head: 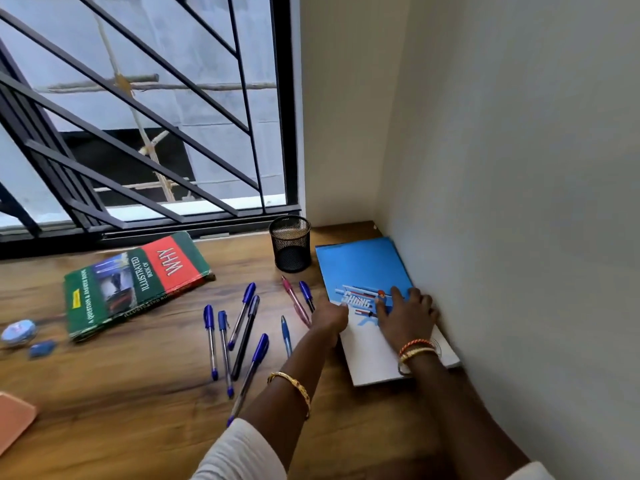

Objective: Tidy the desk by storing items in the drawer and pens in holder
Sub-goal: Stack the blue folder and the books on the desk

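Resting on a wooden desk (pixel 145 403) by a barred window (pixel 138 116), both hands, seemingly open-gripped, touch the blue notebook (pixel 356 268).

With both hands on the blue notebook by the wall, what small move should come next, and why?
Probably lift the blue-and-white notebook off the wooden desk: the right hand lies flat on its cover and the left hand is at its left edge, so both seem placed to pick it up.

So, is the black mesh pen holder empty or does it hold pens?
Empty: the black mesh pen holder stands upright, nothing protrudes, and pens lie on the desk.
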